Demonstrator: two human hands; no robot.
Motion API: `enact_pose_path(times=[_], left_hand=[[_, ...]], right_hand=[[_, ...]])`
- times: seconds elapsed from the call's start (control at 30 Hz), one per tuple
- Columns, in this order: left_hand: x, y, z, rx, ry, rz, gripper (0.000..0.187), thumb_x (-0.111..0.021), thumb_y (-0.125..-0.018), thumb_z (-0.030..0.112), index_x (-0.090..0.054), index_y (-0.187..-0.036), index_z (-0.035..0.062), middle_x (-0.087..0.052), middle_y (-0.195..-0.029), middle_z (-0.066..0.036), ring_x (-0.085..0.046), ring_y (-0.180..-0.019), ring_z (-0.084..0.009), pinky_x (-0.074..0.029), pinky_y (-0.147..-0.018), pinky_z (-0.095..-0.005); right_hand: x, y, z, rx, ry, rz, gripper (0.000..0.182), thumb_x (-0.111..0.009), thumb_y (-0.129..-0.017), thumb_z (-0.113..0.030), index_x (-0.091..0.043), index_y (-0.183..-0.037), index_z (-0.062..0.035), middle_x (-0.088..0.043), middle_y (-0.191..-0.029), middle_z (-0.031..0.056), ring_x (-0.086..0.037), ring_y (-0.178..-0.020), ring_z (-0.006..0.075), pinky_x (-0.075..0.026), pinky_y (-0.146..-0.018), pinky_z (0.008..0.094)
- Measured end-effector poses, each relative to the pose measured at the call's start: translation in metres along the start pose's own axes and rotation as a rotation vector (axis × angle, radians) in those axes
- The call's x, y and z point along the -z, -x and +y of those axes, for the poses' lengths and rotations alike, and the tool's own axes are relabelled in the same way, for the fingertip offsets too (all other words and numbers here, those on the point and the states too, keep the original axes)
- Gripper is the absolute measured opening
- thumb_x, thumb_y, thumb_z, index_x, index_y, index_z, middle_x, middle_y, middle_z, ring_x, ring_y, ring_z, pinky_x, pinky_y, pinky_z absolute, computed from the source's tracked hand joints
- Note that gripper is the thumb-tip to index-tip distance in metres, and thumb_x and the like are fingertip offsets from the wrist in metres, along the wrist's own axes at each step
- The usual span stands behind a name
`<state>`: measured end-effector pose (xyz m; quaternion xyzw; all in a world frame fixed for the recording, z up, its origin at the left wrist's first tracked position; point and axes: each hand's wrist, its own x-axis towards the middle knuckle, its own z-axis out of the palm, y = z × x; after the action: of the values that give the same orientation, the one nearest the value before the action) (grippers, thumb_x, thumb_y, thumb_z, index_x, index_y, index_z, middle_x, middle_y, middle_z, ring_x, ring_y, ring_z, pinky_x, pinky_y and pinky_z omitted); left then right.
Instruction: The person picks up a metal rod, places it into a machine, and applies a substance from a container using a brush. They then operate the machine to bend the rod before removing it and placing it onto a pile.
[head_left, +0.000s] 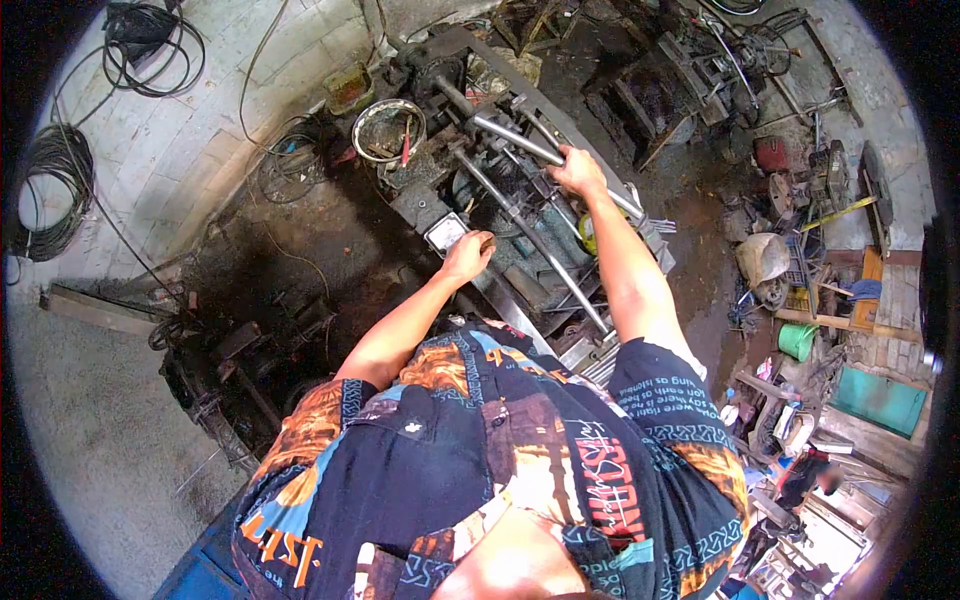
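Observation:
My right hand (pixel 578 172) is closed around a thick, shiny steel bar (pixel 515 137) that lies lengthwise over a greasy metal machine (pixel 432 205). My left hand (pixel 467 257) is at the near-left side of the machine, fingers curled on a small dark part I cannot make out. Just beyond that hand sits a small box with a white face (pixel 447 232). A second, thinner steel rod (pixel 530 235) runs parallel to the bar, between my hands. Under my right forearm a yellow-green round object (pixel 588 233) is partly hidden.
A round pan (pixel 359 138) holding a red-handled tool (pixel 406 148) stands at the machine's far left. Coiled cables (pixel 55 190) hang on the left wall. Dark machinery (pixel 235 370) stands at the lower left. A green bucket (pixel 796 342) and scrap metal lie to the right.

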<state>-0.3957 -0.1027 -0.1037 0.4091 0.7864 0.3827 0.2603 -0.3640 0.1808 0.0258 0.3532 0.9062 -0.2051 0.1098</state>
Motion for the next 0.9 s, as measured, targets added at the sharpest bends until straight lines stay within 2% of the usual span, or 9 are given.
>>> enact_pose_path(times=[0.17, 0.27, 0.43, 0.47, 0.53, 0.73, 0.8, 0.9], left_hand=[[0.001, 0.002, 0.002, -0.011, 0.005, 0.012, 0.022, -0.062, -0.084, 0.013, -0.064, -0.104, 0.0049, -0.064, -0.098, -0.017, -0.062, -0.094, -0.0378, -0.051, -0.081, -0.0445], [0.004, 0.002, 0.004, -0.010, 0.004, -0.001, 0.021, -0.062, -0.084, 0.012, -0.064, -0.103, 0.0049, -0.064, -0.097, -0.017, -0.062, -0.094, -0.0375, -0.051, -0.081, -0.0444], [0.005, 0.002, 0.005, -0.001, 0.003, -0.035, 0.022, -0.061, -0.084, 0.011, -0.064, -0.106, 0.0054, -0.065, -0.099, -0.017, -0.062, -0.096, -0.0371, -0.051, -0.083, -0.0438], [0.004, 0.003, 0.004, -0.020, -0.004, -0.015, 0.023, -0.061, -0.085, 0.011, -0.064, -0.107, 0.0027, -0.065, -0.097, -0.018, -0.063, -0.094, -0.0369, -0.051, -0.082, -0.0431], [0.004, 0.003, 0.003, -0.040, -0.013, 0.005, 0.025, -0.062, -0.086, 0.010, -0.063, -0.108, 0.0000, -0.065, -0.096, -0.018, -0.063, -0.091, -0.0367, -0.050, -0.082, -0.0425], [0.001, 0.003, 0.000, -0.018, -0.023, 0.006, 0.028, -0.062, -0.085, 0.010, -0.063, -0.110, -0.0004, -0.066, -0.101, -0.020, -0.064, -0.095, -0.0367, -0.051, -0.085, -0.0419], [-0.001, 0.003, -0.003, -0.008, -0.018, -0.007, 0.027, -0.060, -0.086, 0.012, -0.064, -0.112, 0.0061, -0.064, -0.105, -0.017, -0.062, -0.098, -0.0377, -0.051, -0.085, -0.0442], [-0.002, 0.003, -0.005, -0.016, -0.004, -0.010, 0.027, -0.060, -0.086, 0.011, -0.064, -0.112, 0.0063, -0.064, -0.105, -0.017, -0.062, -0.098, -0.0378, -0.051, -0.085, -0.0446]], right_hand=[[-0.006, 0.002, 0.003, -0.021, -0.017, 0.034, 0.056, -0.068, -0.077, -0.036, -0.059, -0.128, -0.0132, -0.066, -0.115, 0.0198, -0.063, -0.108, 0.0342, -0.049, -0.094, 0.0447], [-0.005, 0.004, 0.002, -0.035, -0.023, 0.036, 0.056, -0.068, -0.073, -0.039, -0.062, -0.124, -0.0153, -0.066, -0.114, 0.0177, -0.063, -0.108, 0.0329, -0.048, -0.096, 0.0441], [0.002, 0.008, -0.003, -0.022, -0.032, 0.002, 0.054, -0.068, -0.077, -0.037, -0.060, -0.125, -0.0136, -0.064, -0.116, 0.0207, -0.062, -0.110, 0.0359, -0.048, -0.095, 0.0455], [0.002, 0.008, -0.003, -0.022, -0.034, 0.001, 0.054, -0.068, -0.077, -0.037, -0.060, -0.125, -0.0136, -0.064, -0.116, 0.0207, -0.062, -0.110, 0.0359, -0.048, -0.095, 0.0455], [0.002, 0.006, -0.004, -0.048, -0.025, -0.010, 0.055, -0.068, -0.075, -0.039, -0.063, -0.124, -0.0148, -0.066, -0.117, 0.0168, -0.062, -0.110, 0.0316, -0.048, -0.097, 0.0434], [0.001, 0.001, -0.002, -0.035, -0.009, -0.002, 0.056, -0.068, -0.073, -0.038, -0.063, -0.124, -0.0154, -0.065, -0.118, 0.0165, -0.062, -0.111, 0.0314, -0.047, -0.098, 0.0425], [0.002, 0.003, -0.003, -0.031, -0.013, 0.001, 0.057, -0.068, -0.073, -0.038, -0.063, -0.124, -0.0150, -0.066, -0.117, 0.0165, -0.062, -0.111, 0.0316, -0.047, -0.098, 0.0425], [0.000, 0.003, 0.001, -0.034, -0.021, 0.012, 0.057, -0.069, -0.072, -0.038, -0.063, -0.124, -0.0145, -0.066, -0.116, 0.0169, -0.062, -0.110, 0.0323, -0.048, -0.098, 0.0429]])
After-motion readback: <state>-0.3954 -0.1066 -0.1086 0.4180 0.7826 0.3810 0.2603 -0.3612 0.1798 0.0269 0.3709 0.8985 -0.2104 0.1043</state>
